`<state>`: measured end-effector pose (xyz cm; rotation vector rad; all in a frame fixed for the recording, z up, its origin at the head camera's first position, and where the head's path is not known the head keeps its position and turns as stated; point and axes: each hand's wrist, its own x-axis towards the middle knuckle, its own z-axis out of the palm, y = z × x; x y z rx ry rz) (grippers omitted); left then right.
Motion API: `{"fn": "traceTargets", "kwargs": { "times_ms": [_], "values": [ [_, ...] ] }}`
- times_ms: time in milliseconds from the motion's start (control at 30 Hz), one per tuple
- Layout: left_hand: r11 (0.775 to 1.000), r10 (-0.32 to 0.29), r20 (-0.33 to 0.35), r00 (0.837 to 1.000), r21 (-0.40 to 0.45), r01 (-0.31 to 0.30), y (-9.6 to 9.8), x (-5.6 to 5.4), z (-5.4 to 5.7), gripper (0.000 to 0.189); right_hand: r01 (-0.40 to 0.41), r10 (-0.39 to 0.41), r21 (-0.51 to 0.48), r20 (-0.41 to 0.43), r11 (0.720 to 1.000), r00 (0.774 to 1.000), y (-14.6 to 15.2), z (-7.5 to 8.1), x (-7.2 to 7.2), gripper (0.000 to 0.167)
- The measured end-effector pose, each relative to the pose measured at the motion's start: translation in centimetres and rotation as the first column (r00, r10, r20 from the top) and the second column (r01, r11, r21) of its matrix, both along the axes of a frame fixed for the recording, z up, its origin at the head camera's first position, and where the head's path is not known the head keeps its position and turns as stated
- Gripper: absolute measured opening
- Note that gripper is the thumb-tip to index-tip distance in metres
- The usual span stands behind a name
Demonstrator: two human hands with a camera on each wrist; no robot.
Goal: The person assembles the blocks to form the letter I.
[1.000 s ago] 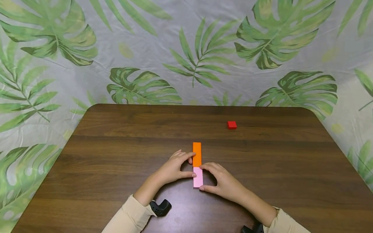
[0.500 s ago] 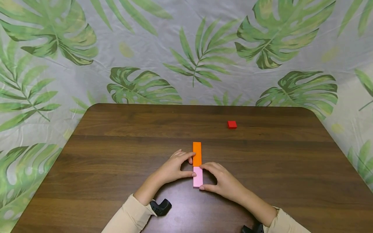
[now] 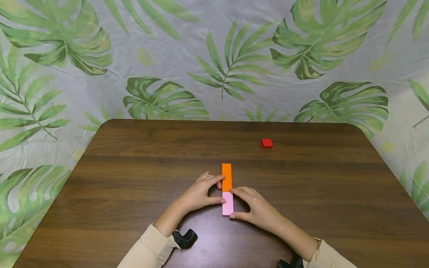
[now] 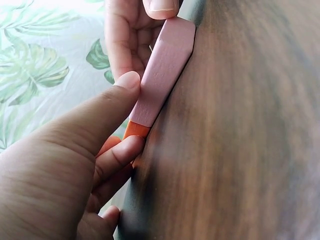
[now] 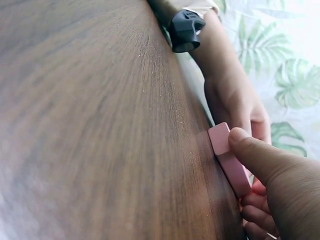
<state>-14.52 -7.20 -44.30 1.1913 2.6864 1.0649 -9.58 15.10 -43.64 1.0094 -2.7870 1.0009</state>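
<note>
An orange block (image 3: 226, 178) and a pink block (image 3: 227, 204) lie end to end in a straight line on the table, the orange one farther away. From the left side, my left hand (image 3: 198, 193) rests its index fingertip on the orange block and its thumb tip on the pink block's side. The right hand (image 3: 259, 209) pinches the pink block lengthwise, thumb at the near end and index finger by the joint. In the left wrist view the pink block (image 4: 164, 72) shows its long side, with a bit of the orange block (image 4: 135, 130) beyond it.
A small red block (image 3: 267, 143) lies farther back, to the right of the line. The brown wooden table (image 3: 134, 167) ends at a back edge before a leaf-print cloth (image 3: 234, 48). Black devices sit at both wrists, the left device (image 3: 185, 239) being fully visible.
</note>
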Motion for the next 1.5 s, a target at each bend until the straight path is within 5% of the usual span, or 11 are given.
{"fn": "traceTargets", "kwargs": {
  "times_ms": [833,1167,1500],
  "values": [
    [1.000,0.010,0.011,1.000,-0.004,-0.010,0.0,0.1,0.2,0.063,0.007,-0.006,-0.032,0.026,0.999,1.000,0.5,0.7,-0.7,0.068],
    [1.000,0.015,0.013,1.000,0.005,-0.015,0.0,0.1,0.1,0.063,0.083,-0.089,-0.064,-0.083,0.994,0.993,1.8,1.9,-2.9,0.061],
    [1.000,0.007,0.016,1.000,0.021,-0.007,0.0,-0.1,-0.2,0.062,0.190,-0.210,-0.123,-0.178,0.974,0.961,3.8,2.0,-6.1,0.060]
  ]
}}
